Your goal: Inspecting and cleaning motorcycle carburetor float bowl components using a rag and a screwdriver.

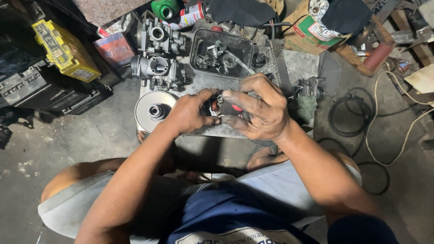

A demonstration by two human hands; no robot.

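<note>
A small dark part (pixel 220 107) with red spots is held between both hands over the front of the worktop (pixel 298 63); much of it is hidden by the fingers, so its shape cannot be told. The left hand (pixel 190 113) is closed around its left end, and the right hand (pixel 257 108) is curled over it from the right, with the fingertips pressed on its top and front. Just left of the left hand a round silver disc (pixel 156 110) with a dark hub is laid flat at the worktop's corner. Behind the disc two grey carburettors (pixel 158 54) are stood close together. To their right a dark rectangular tray (pixel 199 45) is set, filled with small metal pieces, with a silver wrench (pixel 237 61) leaned across its right side. Beside the right hand a green rag (pixel 305 108) is seen, with a small metal assembly (pixel 307 86) just behind it. The worktop is a grey, stained slab, set low in front of the seated person's knees. The floor (pixel 68 140) is bare, dirty concrete. On the left a yellow box (pixel 65 49) is laid on black cases (pixel 40 90). On the right a black cable (pixel 348 113) is coiled on the floor, and a pale cord (pixel 398 117) is trailed past it. A cardboard box (pixel 312 29) and a green can (pixel 165 8) are kept at the back.
</note>
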